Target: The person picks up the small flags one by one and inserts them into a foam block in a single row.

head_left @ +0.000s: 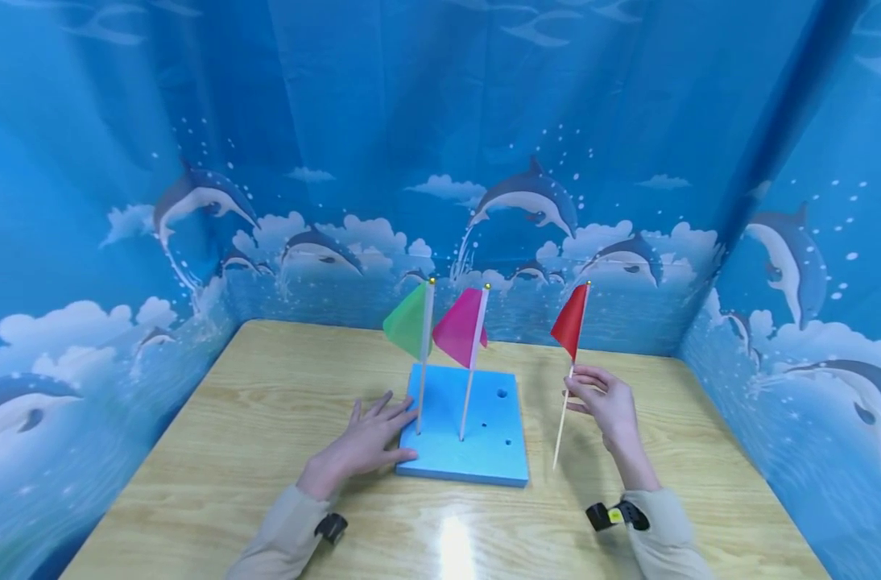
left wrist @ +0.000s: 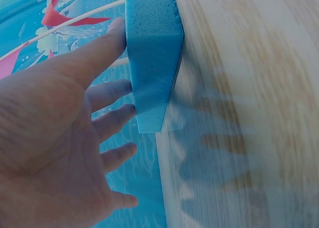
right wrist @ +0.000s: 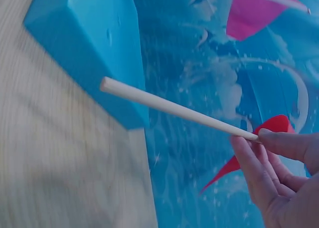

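Left hand: we are seeing it lying flat, fingers spread, touching the left edge of the blue foam block on the desk.
Right hand: its grip is pinching the red flag by the stick, held off the desk, right of the block.
Block: green flag and pink flag are standing in it.
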Motion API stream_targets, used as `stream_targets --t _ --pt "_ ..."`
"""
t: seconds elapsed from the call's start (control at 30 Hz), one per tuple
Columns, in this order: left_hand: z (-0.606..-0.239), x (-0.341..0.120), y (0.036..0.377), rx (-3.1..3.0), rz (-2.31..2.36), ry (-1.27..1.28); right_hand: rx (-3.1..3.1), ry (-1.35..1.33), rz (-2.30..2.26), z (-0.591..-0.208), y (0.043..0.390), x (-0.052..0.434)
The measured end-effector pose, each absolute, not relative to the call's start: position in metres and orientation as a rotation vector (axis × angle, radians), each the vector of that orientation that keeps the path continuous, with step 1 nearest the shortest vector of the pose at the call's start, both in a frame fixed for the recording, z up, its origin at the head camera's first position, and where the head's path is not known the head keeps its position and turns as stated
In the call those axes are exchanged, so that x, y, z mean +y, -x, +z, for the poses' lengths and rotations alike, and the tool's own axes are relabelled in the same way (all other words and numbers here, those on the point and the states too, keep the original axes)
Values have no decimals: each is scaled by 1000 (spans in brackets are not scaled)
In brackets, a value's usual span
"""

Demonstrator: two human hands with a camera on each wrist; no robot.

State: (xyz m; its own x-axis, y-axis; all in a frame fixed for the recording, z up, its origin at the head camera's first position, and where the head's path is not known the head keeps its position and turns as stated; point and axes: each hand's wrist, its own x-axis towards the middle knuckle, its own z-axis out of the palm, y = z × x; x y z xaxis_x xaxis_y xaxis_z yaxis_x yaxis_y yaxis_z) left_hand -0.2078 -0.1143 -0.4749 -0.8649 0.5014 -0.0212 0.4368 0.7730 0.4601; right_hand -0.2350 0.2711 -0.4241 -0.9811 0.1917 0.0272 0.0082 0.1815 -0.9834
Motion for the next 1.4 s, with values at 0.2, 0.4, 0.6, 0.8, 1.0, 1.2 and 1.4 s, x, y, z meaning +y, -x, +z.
stream_targets --t 0.2,0.4,0.6,0.8,1.0,1.2,1.4 --pt "-474 -115 207 2821 683 -754 -2195 157 1951 -422 239 244" --pt "-474 -114 208 2826 678 -765 -2037 53 1973 -426 241 221" --pt "-474 -114 208 2824 673 -770 -1992 -59 1935 -434 240 207" --pt "-474 -114 208 2821 673 -752 -2068 -93 1867 -439 237 202" --pt "-474 -115 208 2828 670 -751 -2121 -120 1818 -444 234 198" --pt "-476 -115 208 2829 671 -755 -2191 -106 1784 -440 224 191" --pt "-476 -114 208 2825 672 -759 -2232 -118 1708 -422 208 181"
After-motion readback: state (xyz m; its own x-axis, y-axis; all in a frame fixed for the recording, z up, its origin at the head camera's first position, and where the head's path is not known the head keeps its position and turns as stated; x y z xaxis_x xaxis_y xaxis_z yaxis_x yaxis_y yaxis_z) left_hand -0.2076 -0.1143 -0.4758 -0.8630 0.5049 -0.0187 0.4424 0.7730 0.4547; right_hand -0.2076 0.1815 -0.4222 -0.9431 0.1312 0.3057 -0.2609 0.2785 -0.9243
